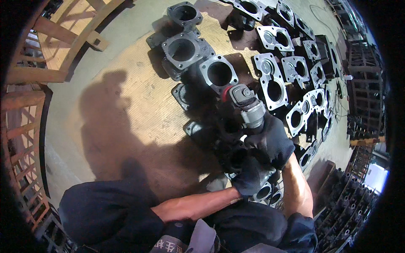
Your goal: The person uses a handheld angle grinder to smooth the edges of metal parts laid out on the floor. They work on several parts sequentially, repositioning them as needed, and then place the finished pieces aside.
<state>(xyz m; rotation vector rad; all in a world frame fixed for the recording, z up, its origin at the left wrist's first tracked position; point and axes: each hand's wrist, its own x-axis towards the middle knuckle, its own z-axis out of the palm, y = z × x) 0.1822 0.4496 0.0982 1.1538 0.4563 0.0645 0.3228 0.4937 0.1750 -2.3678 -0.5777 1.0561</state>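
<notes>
In black work gloves, both my hands are on a grey angle grinder (252,110). My right hand (273,141) is wrapped round its body just behind the metal gear head. Lower down, my left hand (252,173) is closed at the rear part of the tool, its fingers partly in shadow. A red disc edge (226,93) shows at the grinder's head. It is right by the lower rim of a flanged metal casting (219,73) with a round bore; I cannot tell whether they touch. Dark castings (230,124) stand beneath the tool, mostly in shadow.
More castings with round bores (181,49) stand at the far side. Rows of flat-faced castings (273,81) fill the right. Wooden crates (25,99) line the left, and stacked dark parts (348,211) are at the lower right. My shadow falls on the tan floor sheet (139,55).
</notes>
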